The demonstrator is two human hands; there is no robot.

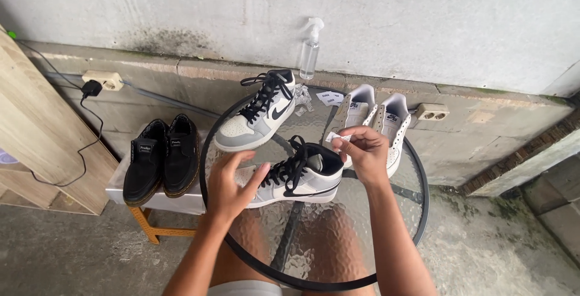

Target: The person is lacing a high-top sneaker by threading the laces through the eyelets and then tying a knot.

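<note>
Currently: grey-and-black sneaker (302, 175) at mid glass table (417, 211). Left hand (229, 184) open, cupping its toe. Right hand (365, 151) pinches what looks like a small white tag (337, 137). Risk: sneaker sliding on slick glass toward the near rim if nudged.

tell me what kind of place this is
Probably an outdoor porch or backyard corner at a home: stained concrete wall, rough cement floor, a round glass table holding sneakers.
</note>
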